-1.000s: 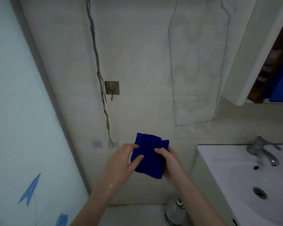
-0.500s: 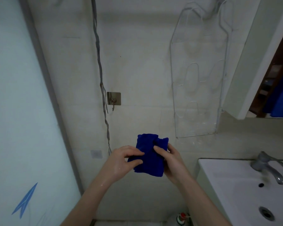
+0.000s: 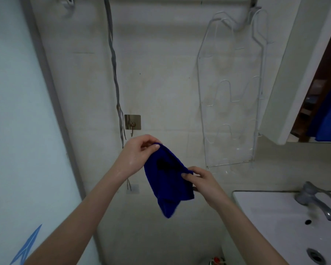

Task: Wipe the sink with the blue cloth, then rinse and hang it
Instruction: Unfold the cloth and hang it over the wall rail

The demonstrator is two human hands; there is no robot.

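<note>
A dark blue cloth (image 3: 167, 185) hangs partly unfolded in the air in front of the tiled wall. My left hand (image 3: 137, 153) pinches its top corner, raised just below and right of a small metal wall hook (image 3: 132, 123). Lower and to the right, my right hand (image 3: 202, 181) pinches the cloth's right edge. The cloth's bottom corner dangles free. The white sink (image 3: 275, 213) with its grey tap (image 3: 313, 199) lies at the lower right, apart from both hands.
A grey cable (image 3: 115, 77) runs down the wall beside the hook. A white wire rack (image 3: 231, 96) hangs on the wall right of centre. A frosted glass panel (image 3: 17, 131) fills the left side; a mirror cabinet (image 3: 294, 73) juts out at the upper right.
The cloth was bunched between both hands; now my left hand has lifted its corner toward the hook and the cloth has opened out and hangs down. The view has tilted upward.
</note>
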